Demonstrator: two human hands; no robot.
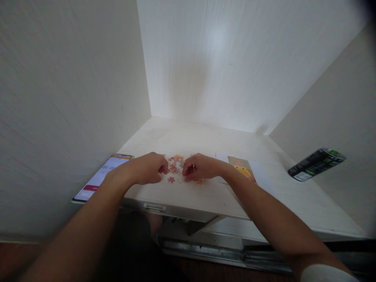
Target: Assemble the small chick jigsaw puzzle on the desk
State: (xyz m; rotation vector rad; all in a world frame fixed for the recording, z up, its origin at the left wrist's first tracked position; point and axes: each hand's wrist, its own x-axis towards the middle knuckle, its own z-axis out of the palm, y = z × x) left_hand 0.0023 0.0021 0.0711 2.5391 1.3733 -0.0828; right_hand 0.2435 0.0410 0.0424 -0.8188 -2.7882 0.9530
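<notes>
Small jigsaw puzzle pieces (176, 158) in orange, pink and yellow lie in a loose pile on the white desk (176, 196). At the pile's left edge is my left hand (149, 167), its fingers curled and pressed together low over the desk. My right hand (201, 166) bends down at the right side of the pile, thumb and fingers pinched among the pieces. Whatever either hand's fingertips hold is too small and blurred to make out. One reddish puzzle piece (170, 179) lies apart near the front, between the hands.
A phone (91, 184) showing a timer lies at the left, partly behind my left forearm. Right of my right hand lies a white sheet with a picture card (242, 167) of a yellow figure. A dark can (315, 164) stands at the far right. White panels enclose the desk.
</notes>
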